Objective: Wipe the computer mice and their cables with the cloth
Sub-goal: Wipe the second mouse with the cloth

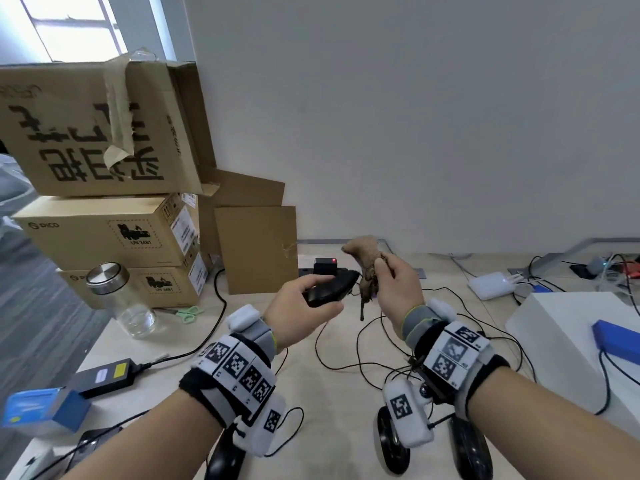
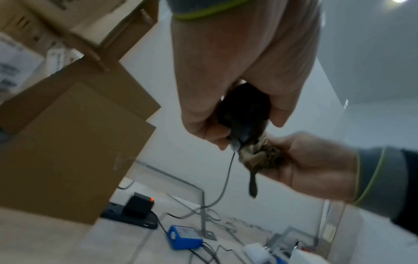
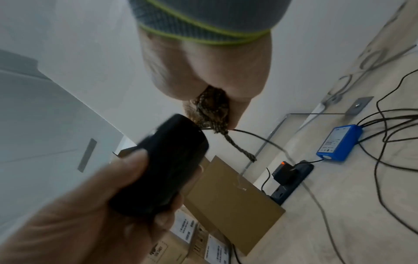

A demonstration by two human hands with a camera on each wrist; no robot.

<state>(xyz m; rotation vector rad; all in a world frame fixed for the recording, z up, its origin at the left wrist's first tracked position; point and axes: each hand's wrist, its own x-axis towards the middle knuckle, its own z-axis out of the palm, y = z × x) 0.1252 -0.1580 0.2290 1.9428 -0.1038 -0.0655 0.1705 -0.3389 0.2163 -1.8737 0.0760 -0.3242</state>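
My left hand (image 1: 301, 306) grips a black computer mouse (image 1: 329, 289) in the air above the table, thumb on top. My right hand (image 1: 398, 282) pinches a brown cloth (image 1: 367, 261) bunched against the mouse's front end, where its thin cable (image 1: 322, 344) leaves. In the right wrist view the cable (image 3: 260, 137) comes out of the cloth (image 3: 210, 110) at my fingertips, beside the mouse (image 3: 167, 164). In the left wrist view the mouse (image 2: 244, 110) and cloth (image 2: 260, 155) touch. Three more black mice (image 1: 225, 459) (image 1: 391, 441) (image 1: 471, 452) lie at the near edge.
Stacked cardboard boxes (image 1: 104, 230) fill the left. A glass jar (image 1: 121, 299), green scissors (image 1: 187, 313) and a black power adapter (image 1: 104, 375) lie left. A power strip (image 1: 325, 268) sits by the wall. A white box (image 1: 571, 323) stands right. Loose cables (image 1: 502, 341) cross the table (image 1: 242, 341).
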